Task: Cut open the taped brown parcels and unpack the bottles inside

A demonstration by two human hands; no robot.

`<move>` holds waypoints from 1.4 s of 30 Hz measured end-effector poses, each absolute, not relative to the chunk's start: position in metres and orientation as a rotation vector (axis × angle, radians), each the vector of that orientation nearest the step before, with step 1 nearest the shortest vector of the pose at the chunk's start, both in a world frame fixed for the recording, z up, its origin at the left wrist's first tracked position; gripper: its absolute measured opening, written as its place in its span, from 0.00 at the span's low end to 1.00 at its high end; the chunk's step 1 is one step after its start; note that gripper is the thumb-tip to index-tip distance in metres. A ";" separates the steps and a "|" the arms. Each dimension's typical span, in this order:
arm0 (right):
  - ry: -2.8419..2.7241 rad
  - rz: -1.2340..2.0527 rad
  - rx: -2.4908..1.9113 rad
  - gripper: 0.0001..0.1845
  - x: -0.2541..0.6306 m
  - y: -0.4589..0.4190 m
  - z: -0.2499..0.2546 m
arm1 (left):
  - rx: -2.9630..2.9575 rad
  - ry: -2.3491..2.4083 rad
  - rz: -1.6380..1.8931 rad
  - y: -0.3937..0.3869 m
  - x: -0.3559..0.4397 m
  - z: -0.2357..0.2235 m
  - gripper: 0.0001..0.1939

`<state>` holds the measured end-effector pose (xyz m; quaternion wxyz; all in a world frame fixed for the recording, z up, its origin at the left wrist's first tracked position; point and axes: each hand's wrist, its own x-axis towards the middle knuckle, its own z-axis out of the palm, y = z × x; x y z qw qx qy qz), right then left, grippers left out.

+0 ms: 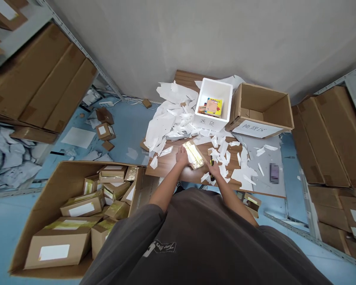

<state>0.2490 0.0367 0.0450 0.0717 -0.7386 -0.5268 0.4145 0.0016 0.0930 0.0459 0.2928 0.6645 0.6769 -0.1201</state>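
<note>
Wood-grain worktop (169, 166), torn white paper scraps (160, 128) all over, crumpled and flat. Small cardboard parcel (192, 153): flat, rectangular, shiny yellowish tape over white label. Lies on worktop between hands: left hand (182, 156) open against its left edge; right hand (214, 169) closed around black-and-yellow tool (211, 161), beside parcel's right end.

The small, taped, white-labelled carton (194, 154) lies flat and angled on the tabletop (166, 167); the black-and-yellow hand tool (211, 162) is just beside it.
</note>
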 end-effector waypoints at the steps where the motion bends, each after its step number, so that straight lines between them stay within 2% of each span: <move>1: -1.511 1.192 -2.220 0.26 0.244 0.039 0.036 | 1.753 1.836 -0.340 0.086 0.006 0.047 0.74; 4: -1.347 1.114 -2.185 0.32 0.231 0.048 0.012 | 1.757 1.906 -0.367 0.067 0.019 0.051 0.69; 8: -1.265 1.208 -2.197 0.33 0.234 0.065 -0.007 | 2.141 1.541 -0.260 0.056 0.029 0.058 0.41; 9: -1.257 1.235 -2.222 0.32 0.237 0.070 -0.010 | 2.229 1.405 -0.248 0.057 0.030 0.060 0.38; 11: -1.260 1.264 -2.272 0.33 0.241 0.078 -0.014 | 2.319 1.259 -0.260 0.060 0.033 0.064 0.36; 16: -1.334 1.263 -2.262 0.34 0.240 0.084 -0.019 | 2.310 1.361 -0.408 0.073 0.050 0.070 0.29; 20: -1.412 1.265 -2.246 0.34 0.233 0.082 -0.012 | 2.214 1.427 -0.559 0.072 0.066 0.072 0.29; 23: -1.446 1.277 -2.235 0.32 0.227 0.086 -0.002 | 2.180 1.511 -0.481 0.059 0.067 0.071 0.26; 27: -1.503 1.266 -2.206 0.32 0.228 0.084 0.012 | 2.126 1.566 -0.391 0.042 0.064 0.067 0.35; 31: -1.532 1.338 -2.100 0.21 0.251 0.062 0.021 | 2.049 1.567 -0.455 0.042 0.066 0.065 0.44; 36: -1.771 1.693 -1.811 0.25 0.286 0.036 0.028 | 2.024 1.601 -0.460 0.046 0.070 0.064 0.51; 39: -1.979 1.714 -1.725 0.23 0.291 0.046 0.035 | 2.022 1.592 -0.475 0.046 0.069 0.065 0.52; 42: -2.097 1.763 -1.730 0.25 0.287 0.068 0.044 | 2.020 1.592 -0.491 0.048 0.068 0.065 0.54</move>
